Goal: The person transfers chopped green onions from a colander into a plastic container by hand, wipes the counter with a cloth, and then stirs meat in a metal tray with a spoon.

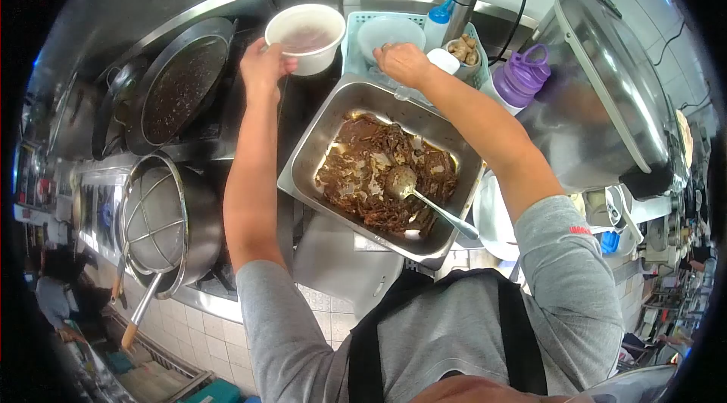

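My left hand (265,68) grips the side of a round white plastic tub (318,62), which stands uncovered behind the pan's left corner; its contents are hard to make out. Fingers curled, my right hand (405,65) pinches the near edge of a pale translucent round lid (382,31); it could also be a shallow bowl. Below both hands sits a deep steel pan (307,164) of dark brown shredded food (363,168) in oily liquid. A metal ladle (435,210) lies in the food, its handle over the near right rim.
A mint plastic basket (352,47) at the back holds a blue-capped bottle (437,24), a steel flask (460,9) and a cup of brown pieces (463,51). A purple-topped bottle (522,76) and large steel pot (598,85) stand right. Leftward are a wok (185,85) and strainer (155,214).
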The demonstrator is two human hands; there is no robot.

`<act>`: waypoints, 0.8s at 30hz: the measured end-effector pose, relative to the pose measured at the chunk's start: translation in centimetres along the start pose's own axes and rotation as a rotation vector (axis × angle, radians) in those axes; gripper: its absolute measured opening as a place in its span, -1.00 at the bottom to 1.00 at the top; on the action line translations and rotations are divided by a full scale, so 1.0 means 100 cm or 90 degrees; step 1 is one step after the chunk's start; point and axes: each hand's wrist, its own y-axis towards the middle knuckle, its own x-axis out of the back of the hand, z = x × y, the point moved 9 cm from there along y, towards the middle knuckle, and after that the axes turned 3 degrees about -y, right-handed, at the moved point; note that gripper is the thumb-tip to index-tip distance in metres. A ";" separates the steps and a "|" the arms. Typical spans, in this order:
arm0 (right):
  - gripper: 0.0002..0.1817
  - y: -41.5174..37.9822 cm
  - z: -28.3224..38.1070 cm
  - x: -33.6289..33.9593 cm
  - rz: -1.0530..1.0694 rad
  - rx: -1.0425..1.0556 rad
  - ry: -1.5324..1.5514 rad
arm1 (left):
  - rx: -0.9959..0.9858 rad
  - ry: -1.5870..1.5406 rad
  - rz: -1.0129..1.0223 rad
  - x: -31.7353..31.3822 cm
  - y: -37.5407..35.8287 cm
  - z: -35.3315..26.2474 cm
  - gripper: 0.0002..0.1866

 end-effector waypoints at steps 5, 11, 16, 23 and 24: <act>-0.88 0.002 0.002 -0.005 0.020 0.019 -0.040 | 0.001 -0.019 -0.012 0.005 -0.001 0.007 -0.58; -0.90 0.005 0.003 -0.010 0.008 0.045 -0.092 | 0.004 -0.032 0.012 0.005 -0.001 0.019 -0.56; -0.91 0.008 -0.006 0.009 -0.066 0.011 -0.115 | 0.020 -0.038 0.020 0.003 0.000 0.027 -0.54; -0.84 0.024 -0.060 0.039 -0.212 -0.174 -0.056 | 0.011 -0.093 0.001 -0.012 -0.001 0.025 -0.63; -0.83 0.027 -0.073 0.049 -0.188 -0.226 -0.035 | 0.017 -0.104 -0.003 -0.016 -0.002 0.026 -0.64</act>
